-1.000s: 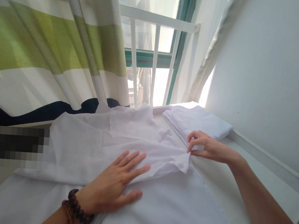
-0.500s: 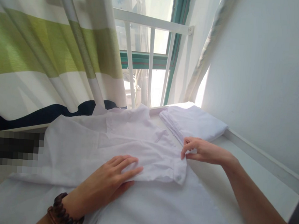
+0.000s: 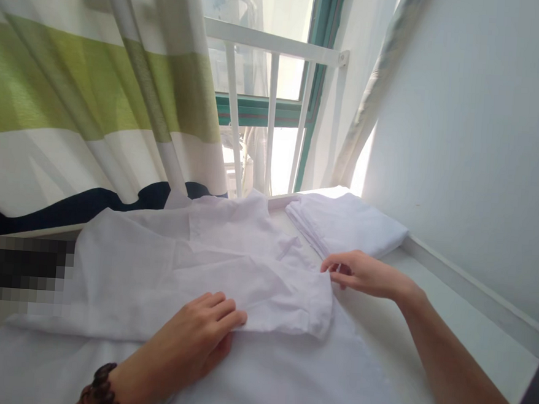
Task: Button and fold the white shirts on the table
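A white shirt (image 3: 125, 278) lies spread over the white surface, one sleeve (image 3: 254, 287) laid across it toward the right. At the sleeve's lower edge, my left hand (image 3: 207, 330) has its fingers curled, gripping the fabric; the thumb is partly hidden. A dark beaded bracelet (image 3: 102, 387) circles that wrist. My right hand (image 3: 352, 272) pinches the upper corner of the cuff (image 3: 320, 304) between thumb and fingers. Creases run along the sleeve between the two hands.
Folded white cloth (image 3: 346, 223) rests beyond my right hand, by the wall. A raised ledge (image 3: 471, 290) edges the white surface (image 3: 408, 335) on the right. Behind stand a white railing (image 3: 276, 42), a window and a green-striped curtain (image 3: 98, 79).
My left hand has drawn back slightly, its fingers going from stretched flat on the sleeve to curled at its edge. The cuff has shifted a little left with my right hand; its button no longer shows.
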A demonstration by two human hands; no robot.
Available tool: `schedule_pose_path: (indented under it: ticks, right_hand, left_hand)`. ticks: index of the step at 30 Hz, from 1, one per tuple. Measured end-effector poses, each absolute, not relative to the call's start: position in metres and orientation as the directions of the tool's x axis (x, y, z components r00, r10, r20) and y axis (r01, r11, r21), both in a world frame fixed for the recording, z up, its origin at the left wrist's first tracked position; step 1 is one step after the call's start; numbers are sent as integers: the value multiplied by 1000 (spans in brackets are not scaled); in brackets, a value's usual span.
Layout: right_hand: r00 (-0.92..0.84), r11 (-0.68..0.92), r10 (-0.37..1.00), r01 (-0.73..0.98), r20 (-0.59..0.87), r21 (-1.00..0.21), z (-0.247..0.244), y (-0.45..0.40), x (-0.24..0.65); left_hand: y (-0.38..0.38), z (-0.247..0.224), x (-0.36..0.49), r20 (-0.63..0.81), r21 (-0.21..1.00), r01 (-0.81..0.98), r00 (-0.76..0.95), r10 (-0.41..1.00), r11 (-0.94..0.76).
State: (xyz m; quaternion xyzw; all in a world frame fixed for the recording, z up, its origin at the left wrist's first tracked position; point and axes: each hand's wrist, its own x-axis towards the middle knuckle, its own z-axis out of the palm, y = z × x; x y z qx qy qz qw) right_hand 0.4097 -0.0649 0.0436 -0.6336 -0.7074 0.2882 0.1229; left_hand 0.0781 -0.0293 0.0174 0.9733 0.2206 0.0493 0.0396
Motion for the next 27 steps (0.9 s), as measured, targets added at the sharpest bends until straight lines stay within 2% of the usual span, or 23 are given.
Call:
schedule_pose_path:
  ticks: [2,4,9,12,14,18,21,27]
  right_hand:
    - [-159,26,969,826,-188,-563,42,-64,408]
    - [-170,36,967,830,-191,-557,38,-63,407]
    - [-177,31,960,836,-215,-547,31,-60,406]
    - [-177,42,963,843,-204,-537,32,-60,406]
    - [-184,49,962,845,-203,-533,34,-60,406]
    - [-200,65,959,844,-200,-533,36,-61,407]
    - [-186,50,959,853,-213,-520,36,-61,405]
    - [-168,32,956,874,-239,-484,36,-66,403]
  left_hand:
    - [-34,20,85,89,91,454,883,462,-886]
    - [-41,22,99,119,57,428,894,432,-902]
    - [-59,24,150,183,-52,195,966,182,-979]
    - [-62,13,171,274,-91,163,953,133,-982]
    - [-61,4,176,332,-40,166,932,143,-985]
    - [-59,-8,174,434,146,165,876,213,-975]
    - [-59,-9,173,469,213,148,851,234,-966]
    - [-58,-2,175,346,260,140,910,228,-955]
